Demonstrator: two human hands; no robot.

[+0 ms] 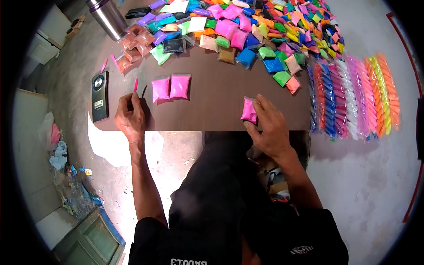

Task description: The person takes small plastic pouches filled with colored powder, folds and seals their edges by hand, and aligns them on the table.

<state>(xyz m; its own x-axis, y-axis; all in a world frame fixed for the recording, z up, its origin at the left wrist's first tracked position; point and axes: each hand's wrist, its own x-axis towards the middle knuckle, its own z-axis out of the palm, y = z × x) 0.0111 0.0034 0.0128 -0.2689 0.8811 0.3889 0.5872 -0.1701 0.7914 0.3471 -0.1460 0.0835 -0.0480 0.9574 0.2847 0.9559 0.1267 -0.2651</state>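
My left hand [131, 115] is at the table's front edge, its fingers closed round a thin pink tool [136, 84] that points up from them. Two pink packets [171, 88] lie side by side just to the right of it. Farther right, a smaller pink packet [249, 110] is at the table edge, between the thumb and fingers of my right hand [268, 126], which touch its right side.
Colourful packets [229, 28] are heaped along the table's [212, 99] far side. Long filled sleeves [351, 97] lie at the right. A phone [100, 96], a second pink tool [104, 65] and a steel flask [107, 18] are at the left.
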